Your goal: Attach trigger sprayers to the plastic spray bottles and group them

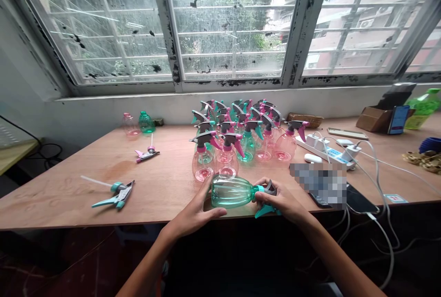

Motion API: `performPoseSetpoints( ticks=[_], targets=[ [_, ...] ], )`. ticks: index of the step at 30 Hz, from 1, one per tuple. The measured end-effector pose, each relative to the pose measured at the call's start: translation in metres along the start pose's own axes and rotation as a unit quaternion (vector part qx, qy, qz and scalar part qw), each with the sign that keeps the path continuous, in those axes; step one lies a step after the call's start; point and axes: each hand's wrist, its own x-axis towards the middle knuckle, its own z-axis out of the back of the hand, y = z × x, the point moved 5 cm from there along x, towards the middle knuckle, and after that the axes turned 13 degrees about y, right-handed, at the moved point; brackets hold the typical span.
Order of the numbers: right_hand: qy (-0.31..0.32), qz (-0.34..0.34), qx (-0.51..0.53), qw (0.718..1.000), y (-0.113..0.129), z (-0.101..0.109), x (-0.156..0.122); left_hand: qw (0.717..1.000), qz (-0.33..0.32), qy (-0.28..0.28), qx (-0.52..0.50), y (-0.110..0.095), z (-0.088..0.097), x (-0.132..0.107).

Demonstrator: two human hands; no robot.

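A clear green spray bottle (231, 192) lies sideways between my hands, just above the table's front edge. My left hand (197, 210) is closed around its base end, thumb below and fingers partly hidden behind it. At the neck, my right hand (280, 200) grips the grey and teal spray head (267, 212), which sits on the bottle's mouth. Right behind the bottle stand several pink and green spray bottles (226, 161) with their heads on. Off to the left lie a loose teal spray head (120, 196) with its tube and a pink one (148, 154).
Two headless bottles, one pink (130, 125) and one green (147, 123), stand at the back left. On the right are a power strip (332, 154) with cables, a black phone (361, 199), a cardboard box (374, 118) and a green jug (422, 109). A window runs behind the table (69, 187).
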Motion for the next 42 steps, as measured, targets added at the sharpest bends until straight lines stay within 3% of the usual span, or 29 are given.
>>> performPoseSetpoints(
  ticks=[7,13,21,25,29,37,42],
  targets=[
    [-0.01,0.005,0.02,1.0,-0.0004,0.0007,0.0003,0.996,-0.063,-0.007,-0.056,0.002,-0.0045,0.0019],
    [-0.008,0.0,0.013,1.0,-0.0021,0.0003,0.0001,0.986,-0.034,0.021,-0.16,-0.0008,-0.0056,0.002],
    [-0.013,0.0,0.015,1.0,0.0017,-0.0008,0.0006,0.994,-0.078,0.015,-0.074,0.0011,-0.0048,0.0025],
    [-0.009,-0.002,0.011,1.0,0.001,-0.0004,0.0007,0.996,-0.058,0.016,-0.059,-0.0031,-0.0042,0.0015],
    [-0.008,-0.004,0.01,1.0,0.0005,-0.0005,0.0006,0.993,-0.027,0.027,-0.111,-0.0017,-0.0049,0.0019],
    [-0.009,-0.001,0.007,1.0,0.004,-0.0019,0.0001,0.995,-0.079,0.004,-0.063,0.0046,-0.0051,0.0044],
    [-0.004,-0.009,0.0,1.0,0.006,-0.0033,0.0001,0.997,-0.044,0.012,-0.059,-0.0009,-0.0054,0.0033]
  ],
)
